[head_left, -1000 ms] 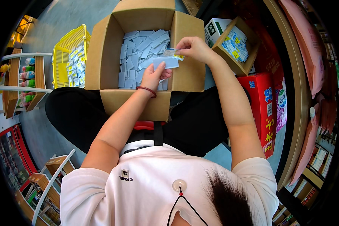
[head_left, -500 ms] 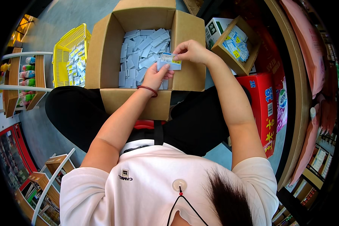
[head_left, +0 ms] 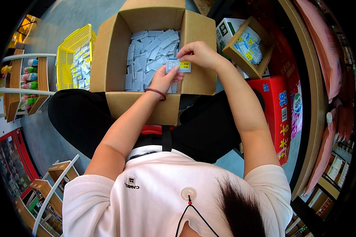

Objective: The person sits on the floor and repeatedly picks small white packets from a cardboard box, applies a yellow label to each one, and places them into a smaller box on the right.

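A large open cardboard box point(head_left: 146, 106) is sitting across the person's lap, its brown flaps folded outward, and a loose heap of small pale blue-grey cards point(head_left: 148, 55) is filling its floor. To the left a yellow plastic basket point(head_left: 73, 43) with a slotted wall is holding more small printed packets. To the right a smaller cardboard box point(head_left: 245, 65) is lying tilted, with blue, white and yellow tags point(head_left: 247, 45) bunched inside it, and behind it a white and green carton point(head_left: 225, 29) is showing. A red carton point(head_left: 275, 114) with yellow and white print is standing beside the person's right forearm. At far left a white wire rack point(head_left: 17, 73) is carrying coloured bottles.

Both hands are meeting over the right half of the big box, holding one small rectangular tag point(head_left: 178, 65) between them. The tag is flat and stiff-looking, white with a blue edge on its left part and a yellow patch on its right. The left hand point(head_left: 164, 79), with a dark red band at the wrist, is pinching the tag's lower left corner between thumb and fingers. The right hand point(head_left: 199, 53) is closing its fingertips on the tag's upper right edge. The tag is hovering level, just above the heap of cards and near the box's right wall
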{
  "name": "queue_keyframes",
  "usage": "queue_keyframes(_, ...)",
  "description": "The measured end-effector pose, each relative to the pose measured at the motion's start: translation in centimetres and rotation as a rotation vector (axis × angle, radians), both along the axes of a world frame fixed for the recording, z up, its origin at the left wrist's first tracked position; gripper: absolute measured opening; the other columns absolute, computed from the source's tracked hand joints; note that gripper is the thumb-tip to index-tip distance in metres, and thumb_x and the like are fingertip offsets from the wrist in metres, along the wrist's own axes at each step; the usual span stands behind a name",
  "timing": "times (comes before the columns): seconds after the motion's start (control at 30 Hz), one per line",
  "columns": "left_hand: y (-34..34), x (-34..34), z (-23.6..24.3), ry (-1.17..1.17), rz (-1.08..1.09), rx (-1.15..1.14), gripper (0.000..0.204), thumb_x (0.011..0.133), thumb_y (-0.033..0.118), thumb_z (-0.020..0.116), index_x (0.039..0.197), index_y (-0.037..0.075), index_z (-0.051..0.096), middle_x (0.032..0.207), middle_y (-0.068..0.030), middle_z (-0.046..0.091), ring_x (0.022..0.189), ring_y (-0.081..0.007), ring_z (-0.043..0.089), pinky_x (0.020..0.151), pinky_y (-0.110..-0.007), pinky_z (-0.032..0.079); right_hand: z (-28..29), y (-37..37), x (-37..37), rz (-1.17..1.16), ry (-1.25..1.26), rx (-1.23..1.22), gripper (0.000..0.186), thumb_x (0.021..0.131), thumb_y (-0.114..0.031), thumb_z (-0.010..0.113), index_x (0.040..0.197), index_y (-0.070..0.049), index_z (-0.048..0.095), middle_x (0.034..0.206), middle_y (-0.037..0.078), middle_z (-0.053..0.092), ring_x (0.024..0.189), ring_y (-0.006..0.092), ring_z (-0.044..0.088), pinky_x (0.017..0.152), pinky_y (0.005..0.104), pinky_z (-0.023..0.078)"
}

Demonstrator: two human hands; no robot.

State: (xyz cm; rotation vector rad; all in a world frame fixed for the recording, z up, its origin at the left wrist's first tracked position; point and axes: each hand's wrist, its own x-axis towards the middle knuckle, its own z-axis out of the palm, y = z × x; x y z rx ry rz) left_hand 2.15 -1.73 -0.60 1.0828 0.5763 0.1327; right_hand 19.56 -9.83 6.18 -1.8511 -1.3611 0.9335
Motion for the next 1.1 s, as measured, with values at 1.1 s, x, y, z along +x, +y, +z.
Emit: queue_keyframes(1.1,0.5,0.1,1.2,0.035,0.105,-0.256,0.037,0.092,0.034,0.046,0.11,0.002,0.043,0.104,-0.0147,0.057,0.087,-0.0274,0.064,0.077,-0.033,0.053,-0.9,0.4,-1.5,0.14,-0.325,0.24,0.011,0.072,-0.005,0.065,0.083,-0.004,0.068,0.081,0.008,0.062,0.075,0.024,0.061,0.068,0.0304,0.05)
